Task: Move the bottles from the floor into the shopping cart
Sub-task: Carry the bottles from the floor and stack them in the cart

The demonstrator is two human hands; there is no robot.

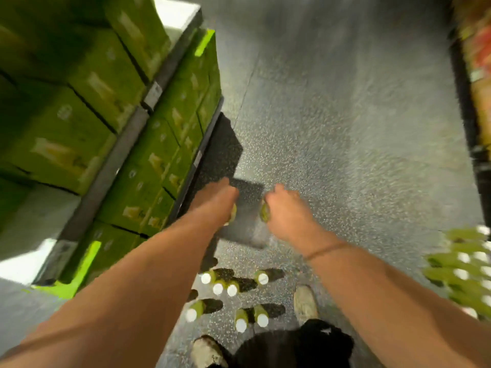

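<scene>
Open floor [345, 123] ahead, shelf edge [127, 144] leftward; left hand [218, 200], right hand [288, 208] grip bottles [264, 213].

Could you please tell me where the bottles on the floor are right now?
In the head view, the bottles stand low in the middle on the speckled floor, just ahead of the shoes and right of the shelf of green boxes.

Our left hand [215, 200] covers all but a green sliver of the left-hand bottle [233, 214], and our right hand [287, 211] hides most of the right-hand bottle [264, 213]. At the right edge a heap of green bottles [462, 269] smears into blur and is cut off; we cannot tell what holds it. The print on the green boxes [106, 83] is unreadable.
</scene>
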